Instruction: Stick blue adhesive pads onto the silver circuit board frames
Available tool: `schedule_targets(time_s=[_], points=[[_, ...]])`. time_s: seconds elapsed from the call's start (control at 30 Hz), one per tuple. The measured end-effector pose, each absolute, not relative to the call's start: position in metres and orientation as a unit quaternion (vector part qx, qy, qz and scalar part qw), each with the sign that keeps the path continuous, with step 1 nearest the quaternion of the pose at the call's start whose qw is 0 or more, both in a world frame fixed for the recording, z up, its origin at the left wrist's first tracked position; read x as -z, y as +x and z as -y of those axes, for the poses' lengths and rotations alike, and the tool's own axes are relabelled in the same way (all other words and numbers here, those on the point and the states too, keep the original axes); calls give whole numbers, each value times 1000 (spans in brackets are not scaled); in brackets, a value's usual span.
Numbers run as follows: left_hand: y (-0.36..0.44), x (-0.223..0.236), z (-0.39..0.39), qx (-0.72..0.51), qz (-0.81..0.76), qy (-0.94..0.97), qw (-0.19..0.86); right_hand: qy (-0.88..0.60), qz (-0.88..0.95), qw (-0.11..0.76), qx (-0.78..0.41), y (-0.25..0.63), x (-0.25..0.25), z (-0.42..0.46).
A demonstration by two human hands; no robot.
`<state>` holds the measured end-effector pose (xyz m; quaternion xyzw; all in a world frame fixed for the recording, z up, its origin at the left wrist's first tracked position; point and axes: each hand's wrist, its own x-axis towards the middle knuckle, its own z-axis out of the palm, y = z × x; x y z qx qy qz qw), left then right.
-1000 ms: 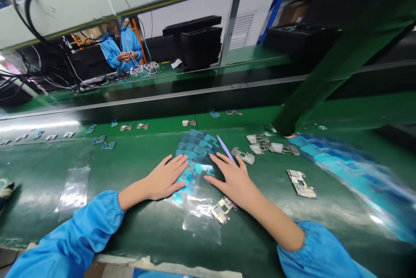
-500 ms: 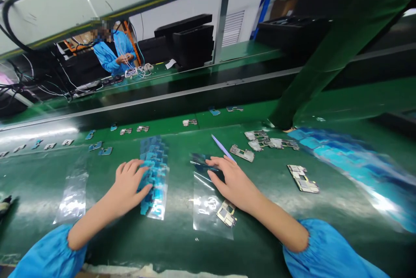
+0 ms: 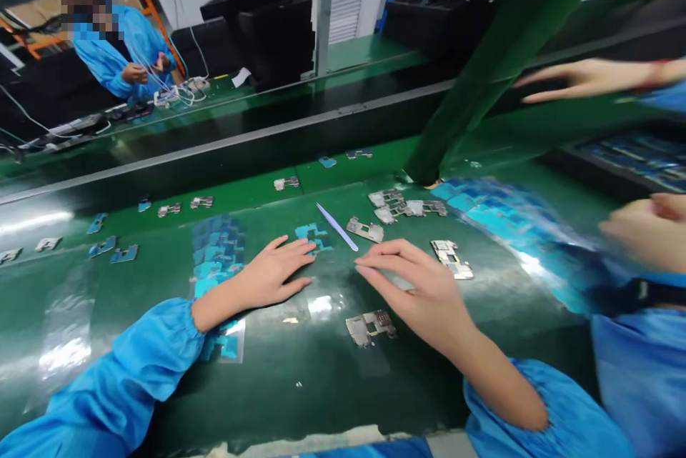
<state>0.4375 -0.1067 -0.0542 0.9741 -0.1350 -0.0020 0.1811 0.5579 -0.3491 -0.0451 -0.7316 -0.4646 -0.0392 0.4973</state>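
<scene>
My left hand (image 3: 273, 274) lies flat with its fingers spread on a clear plastic sheet (image 3: 321, 301), fingertips at a small blue sticker piece (image 3: 314, 235). My right hand (image 3: 423, 286) hovers just right of it, fingers stretched out and holding nothing, over the sheet's right edge. A metal circuit board (image 3: 371, 326) lies under my right wrist. A sheet of several blue stickers (image 3: 217, 258) sits left of my left forearm. A thin pale stick (image 3: 336, 226) lies beyond my fingertips.
Several metal boards (image 3: 407, 206) and another board (image 3: 451, 259) lie on the green belt (image 3: 300, 379). A long blue sticker sheet (image 3: 498, 218) runs right. A co-worker's hands (image 3: 584, 79) and sleeve (image 3: 637, 344) come in from the right. Another person in blue (image 3: 118, 51) works far left.
My left hand has left the blue sticker sheet at the left and moved right onto the clear sheet. My right hand has lifted slightly. A co-worker's hands have come into view on the right.
</scene>
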Motion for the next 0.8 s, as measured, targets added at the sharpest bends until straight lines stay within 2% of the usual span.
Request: schedule_targets(time_s=[0.07, 0.17, 0.37, 0.57, 0.8], points=[[434, 47, 116, -21, 127, 976, 174, -752, 379, 538, -24, 562, 43, 365], [429, 43, 147, -67, 107, 967, 221, -761, 241, 583, -148, 560, 45, 388], [429, 66, 197, -40, 89, 960, 263, -762, 203, 524, -322, 548, 50, 410], [428, 70, 194, -32, 68, 946, 314, -759, 244, 466, -383, 556, 59, 412], [423, 67, 192, -74, 97, 933, 339, -760, 238, 457, -396, 551, 61, 411]])
